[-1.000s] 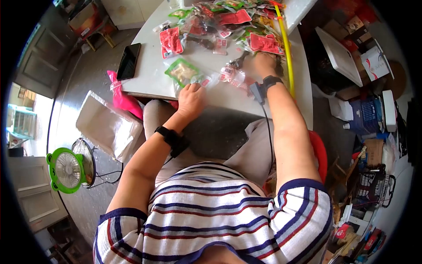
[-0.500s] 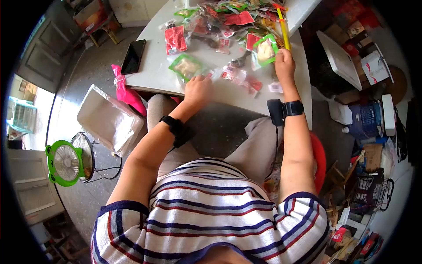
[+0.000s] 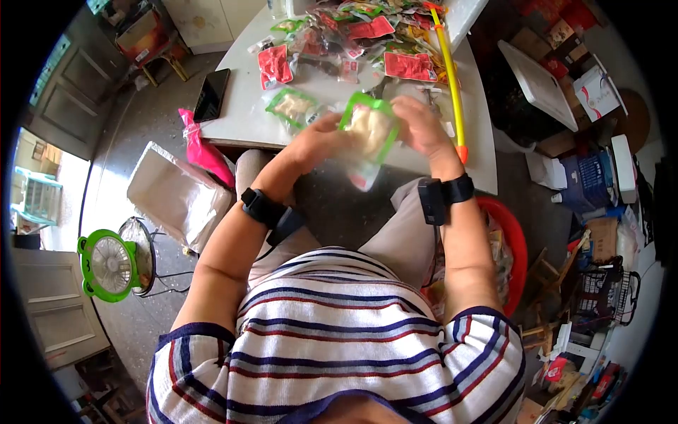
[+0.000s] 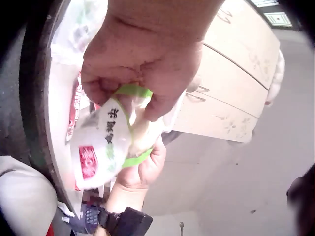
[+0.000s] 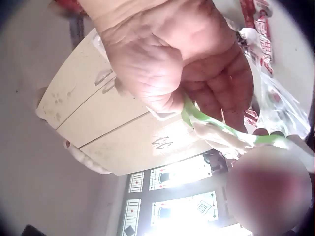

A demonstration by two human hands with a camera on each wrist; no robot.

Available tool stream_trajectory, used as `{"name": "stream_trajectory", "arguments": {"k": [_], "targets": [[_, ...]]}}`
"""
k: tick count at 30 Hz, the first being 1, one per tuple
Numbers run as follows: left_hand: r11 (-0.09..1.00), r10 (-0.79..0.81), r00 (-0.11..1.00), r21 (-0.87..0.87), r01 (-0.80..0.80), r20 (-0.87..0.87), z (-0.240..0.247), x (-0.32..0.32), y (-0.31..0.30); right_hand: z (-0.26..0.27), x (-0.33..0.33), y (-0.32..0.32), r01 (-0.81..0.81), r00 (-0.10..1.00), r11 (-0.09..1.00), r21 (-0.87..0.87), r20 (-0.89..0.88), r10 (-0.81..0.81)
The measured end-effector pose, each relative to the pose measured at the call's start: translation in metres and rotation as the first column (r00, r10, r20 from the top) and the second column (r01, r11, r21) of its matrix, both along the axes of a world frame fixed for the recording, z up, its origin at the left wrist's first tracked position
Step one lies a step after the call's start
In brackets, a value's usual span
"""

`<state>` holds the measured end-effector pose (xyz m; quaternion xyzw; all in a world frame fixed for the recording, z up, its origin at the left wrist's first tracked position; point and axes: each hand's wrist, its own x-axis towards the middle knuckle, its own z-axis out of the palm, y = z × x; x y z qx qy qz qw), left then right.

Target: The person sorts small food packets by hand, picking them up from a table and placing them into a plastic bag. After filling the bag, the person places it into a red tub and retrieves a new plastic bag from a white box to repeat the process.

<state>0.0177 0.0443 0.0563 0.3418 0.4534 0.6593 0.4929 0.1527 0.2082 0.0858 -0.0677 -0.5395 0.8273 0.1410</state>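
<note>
Both hands hold one green-edged clear packet [image 3: 369, 131] with pale contents above the table's near edge. My left hand [image 3: 316, 143] grips its left side; in the left wrist view the thumb and curled fingers of that hand [image 4: 142, 64] pinch the packet's green edge [image 4: 134, 90]. My right hand [image 3: 421, 131] holds the other side, and the right wrist view shows its thumb and fingers [image 5: 187, 64] pinching the green rim [image 5: 197, 114]. A second green-edged packet [image 3: 292, 107] lies on the table to the left of the held one.
Red packets [image 3: 274, 66] and a mixed pile [image 3: 332, 32] cover the far part of the table [image 3: 244, 106]. A yellow stick [image 3: 450, 78] lies along the right side. A phone [image 3: 212, 95] rests at the left edge, above a white foam box [image 3: 173, 198]. A red tub [image 3: 518, 247] stands at lower right.
The right hand has brought a green-edged packet from the pile on the right to the middle. My left hand has left the packet on the table and now grips the carried one.
</note>
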Motion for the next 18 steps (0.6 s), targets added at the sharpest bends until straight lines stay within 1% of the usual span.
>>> {"name": "stream_trajectory", "arguments": {"k": [2, 3, 6, 7, 8, 9, 10, 12, 13, 14, 15, 16, 17, 18], "targets": [[0.982, -0.187, 0.977, 0.018, 0.186, 0.106, -0.002, 0.004, -0.002, -0.007, -0.002, -0.010, -0.040, 0.999, 0.996, -0.078, -0.009, 0.040], [0.983, -0.181, 0.980, 0.009, 0.181, 0.087, -0.003, 0.007, -0.003, -0.010, -0.001, -0.016, -0.016, 1.000, 0.998, -0.054, -0.023, 0.015], [1.000, -0.011, 0.977, 0.016, 0.008, 0.213, -0.003, 0.016, -0.005, -0.024, 0.006, -0.037, 0.059, 0.993, 0.950, -0.307, -0.083, -0.088], [0.999, 0.037, 0.949, -0.012, -0.035, 0.312, -0.007, 0.014, -0.005, -0.031, 0.012, -0.043, 0.060, 0.993, 0.970, -0.236, -0.086, -0.082], [0.996, 0.088, 0.909, -0.044, -0.076, 0.408, -0.019, 0.011, -0.003, -0.039, 0.017, -0.047, 0.030, 0.992, 0.975, -0.221, -0.111, -0.056], [0.990, 0.139, 0.857, -0.081, -0.113, 0.497, -0.030, 0.009, -0.002, -0.059, 0.026, -0.049, 0.019, 0.997, 0.970, -0.241, -0.070, -0.037], [0.998, 0.065, 0.865, -0.017, -0.065, 0.497, -0.038, 0.010, -0.002, -0.068, 0.032, -0.056, 0.011, 0.999, 0.966, -0.260, -0.029, -0.019], [0.993, -0.088, 0.872, 0.109, 0.039, 0.482, -0.054, 0.014, 0.000, -0.071, 0.033, -0.073, 0.148, 0.987, 0.954, -0.261, -0.021, -0.159], [0.999, -0.037, 0.968, 0.042, 0.028, 0.249, -0.062, 0.017, 0.002, -0.070, 0.032, -0.080, 0.219, 0.973, 0.940, -0.262, -0.015, -0.231], [1.000, 0.002, 1.000, -0.031, -0.002, -0.001, -0.069, 0.019, 0.004, -0.073, 0.032, -0.080, 0.260, 0.962, 0.942, -0.212, -0.026, -0.272], [0.999, 0.032, 0.977, -0.045, -0.023, 0.212, -0.056, 0.027, 0.000, -0.077, 0.030, -0.079, 0.302, 0.949, 0.940, -0.161, -0.041, -0.312], [0.997, 0.062, 0.908, -0.064, -0.039, 0.415, -0.049, 0.032, -0.002, -0.078, 0.030, -0.079, 0.345, 0.934, 0.932, -0.109, -0.057, -0.352], [0.997, 0.034, 0.922, -0.071, -0.007, 0.385, -0.050, 0.030, -0.002, -0.078, 0.029, -0.078, 0.381, 0.921, 0.909, -0.171, -0.023, -0.390], [0.990, 0.114, 0.966, -0.104, -0.092, 0.231, -0.042, 0.033, -0.002, -0.073, 0.028, -0.080, 0.416, 0.905, 0.880, -0.231, 0.014, -0.425]]}}
